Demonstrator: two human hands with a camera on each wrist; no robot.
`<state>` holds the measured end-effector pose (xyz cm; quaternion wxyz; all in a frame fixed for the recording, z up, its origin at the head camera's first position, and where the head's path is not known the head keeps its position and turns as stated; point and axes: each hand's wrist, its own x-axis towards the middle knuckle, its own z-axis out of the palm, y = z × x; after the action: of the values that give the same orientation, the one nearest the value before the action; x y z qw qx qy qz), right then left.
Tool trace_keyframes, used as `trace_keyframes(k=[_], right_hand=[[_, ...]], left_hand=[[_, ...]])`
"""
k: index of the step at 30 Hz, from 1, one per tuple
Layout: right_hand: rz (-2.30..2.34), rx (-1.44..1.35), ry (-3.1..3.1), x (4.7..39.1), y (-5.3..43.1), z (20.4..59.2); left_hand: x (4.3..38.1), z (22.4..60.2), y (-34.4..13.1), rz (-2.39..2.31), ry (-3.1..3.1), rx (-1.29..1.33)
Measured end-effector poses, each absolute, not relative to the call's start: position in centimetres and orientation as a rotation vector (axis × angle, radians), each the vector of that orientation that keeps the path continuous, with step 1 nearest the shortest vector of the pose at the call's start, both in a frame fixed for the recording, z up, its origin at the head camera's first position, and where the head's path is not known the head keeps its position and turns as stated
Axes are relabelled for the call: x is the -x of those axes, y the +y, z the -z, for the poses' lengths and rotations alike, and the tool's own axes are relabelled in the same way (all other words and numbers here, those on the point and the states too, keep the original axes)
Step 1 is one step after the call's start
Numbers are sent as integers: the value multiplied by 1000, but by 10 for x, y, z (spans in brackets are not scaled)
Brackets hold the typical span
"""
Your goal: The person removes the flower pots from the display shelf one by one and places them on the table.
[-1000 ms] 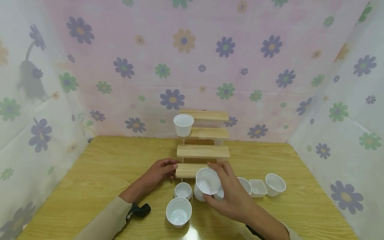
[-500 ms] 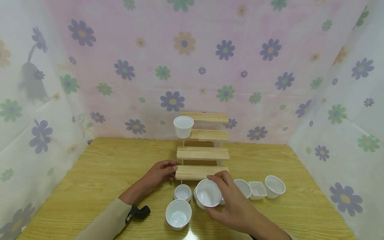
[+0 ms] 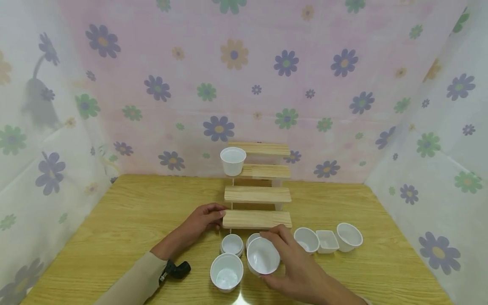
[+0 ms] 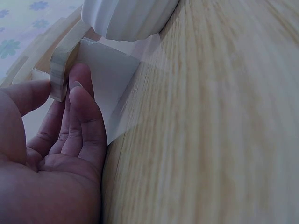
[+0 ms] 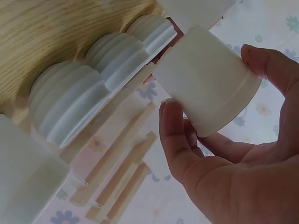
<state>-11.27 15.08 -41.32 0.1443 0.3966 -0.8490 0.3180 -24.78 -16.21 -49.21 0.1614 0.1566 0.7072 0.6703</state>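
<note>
My right hand (image 3: pixel 293 264) holds a smooth white cup (image 3: pixel 263 257) by its rim, thumb on one side and fingers on the other. Its mouth tilts towards me in the head view; the right wrist view shows the cup's plain wall (image 5: pixel 203 77). On the other side, my left hand (image 3: pixel 203 218) pinches the left end of the lowest board (image 3: pixel 257 219) of a stepped wooden shelf. Thumb and fingers meet that board end (image 4: pixel 60 70) in the left wrist view. Close by stand a small ribbed pot (image 3: pixel 232 244) and, partly hidden behind the held cup, another ribbed pot (image 3: pixel 253 238).
A white cup (image 3: pixel 233 163) stands at the left of the shelf's upper steps. Another cup (image 3: pixel 226 271) sits at the front. To the right are a round bowl (image 3: pixel 306 240), a square pot (image 3: pixel 327 241) and a tilted-looking cup (image 3: pixel 349 237). Floral cloth (image 3: pixel 251 106) encloses the table.
My right hand has drawn the cup down and towards me, away from the lowest board, uncovering part of the ribbed pot behind it. The left hand keeps its hold on the shelf.
</note>
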Motion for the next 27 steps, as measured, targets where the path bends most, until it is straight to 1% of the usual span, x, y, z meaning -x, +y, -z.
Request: trace_keyframes(k=[11,21,27], right_hand=[[-814,-1271,-2456,114,152,419],[-663,-1250,-2579,113,152,425],[-657,-1248,-2566,112,152,428]], left_hand=[[248,492,-163,-1896,2035,-449],[248,491,-163,-1902,2029,-451],[248,493,-163,-1901,2020,-452]])
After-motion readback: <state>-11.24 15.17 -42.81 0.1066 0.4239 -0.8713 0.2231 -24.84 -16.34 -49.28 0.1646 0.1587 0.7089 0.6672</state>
